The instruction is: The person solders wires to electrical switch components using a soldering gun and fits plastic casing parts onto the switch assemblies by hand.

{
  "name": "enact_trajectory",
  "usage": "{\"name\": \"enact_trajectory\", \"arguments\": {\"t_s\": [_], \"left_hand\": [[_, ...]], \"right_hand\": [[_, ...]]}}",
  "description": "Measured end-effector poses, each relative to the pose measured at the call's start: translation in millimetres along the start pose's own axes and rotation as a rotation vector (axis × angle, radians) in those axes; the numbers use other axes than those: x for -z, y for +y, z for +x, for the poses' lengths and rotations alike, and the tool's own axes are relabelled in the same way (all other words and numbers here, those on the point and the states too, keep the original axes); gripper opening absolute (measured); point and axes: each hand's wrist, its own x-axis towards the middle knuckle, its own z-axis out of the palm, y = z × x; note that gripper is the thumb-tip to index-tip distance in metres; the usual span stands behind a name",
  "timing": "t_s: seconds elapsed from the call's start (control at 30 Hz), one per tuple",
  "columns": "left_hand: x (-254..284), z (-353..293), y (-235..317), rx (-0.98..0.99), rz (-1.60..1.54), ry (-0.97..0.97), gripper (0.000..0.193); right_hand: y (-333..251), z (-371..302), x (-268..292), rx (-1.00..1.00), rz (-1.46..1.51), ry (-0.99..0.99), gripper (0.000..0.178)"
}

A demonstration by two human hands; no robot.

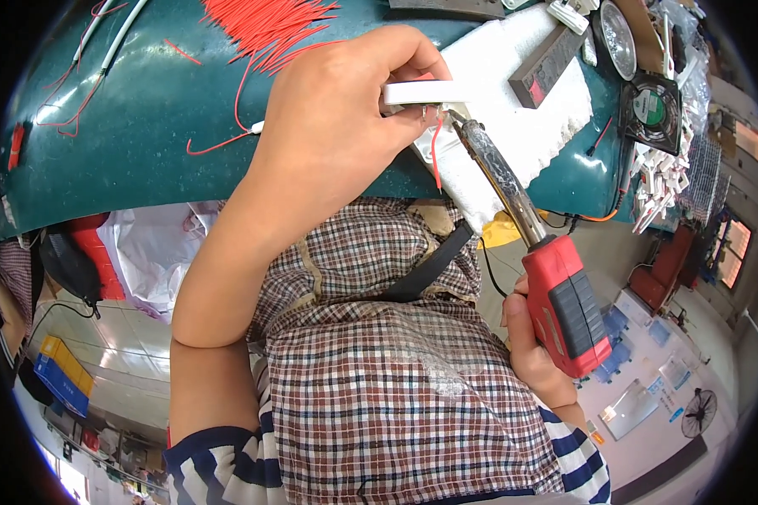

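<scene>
My left hand [333, 118] is closed on a small white plastic part [421, 93], held above the table's near edge. Metal terminals show at the part's lower side. From there a short red wire [435, 158] hangs down. In my right hand [529, 345] is a soldering iron [564, 307] with a red and black handle, fingers wrapped around its grip. Its tip reaches the terminals, close to my left thumb; whether it touches them I cannot tell. Some of my right fingers are hidden behind the handle.
A pile of cut red wires [261, 25] lies on the green table [143, 160], with white cables at its left. Beyond my hands are a white cloth [514, 93] and a dark block [549, 66]. A small fan [651, 111] stands right, beside heaped white parts [661, 181].
</scene>
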Motion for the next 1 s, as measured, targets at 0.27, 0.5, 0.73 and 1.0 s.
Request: {"name": "enact_trajectory", "arguments": {"t_s": [0.27,0.5,0.73,1.0], "left_hand": [[-1,-1,0,-0.002,0.019,0.003,0.025],[0,-1,0,-0.022,0.042,0.009,0.025],[1,-1,-1,-0.011,0.024,0.000,0.027],[1,-1,-1,-0.014,0.046,-0.005,0.027]], "right_hand": [[-6,8,-1,0.030,0.014,0.010,0.028],[-9,2,1,0.062,-0.095,0.061,0.028],[-4,6,-6,0.164,-0.085,0.123,0.027],[-11,9,-4,0.140,-0.146,0.115,0.028]]}}
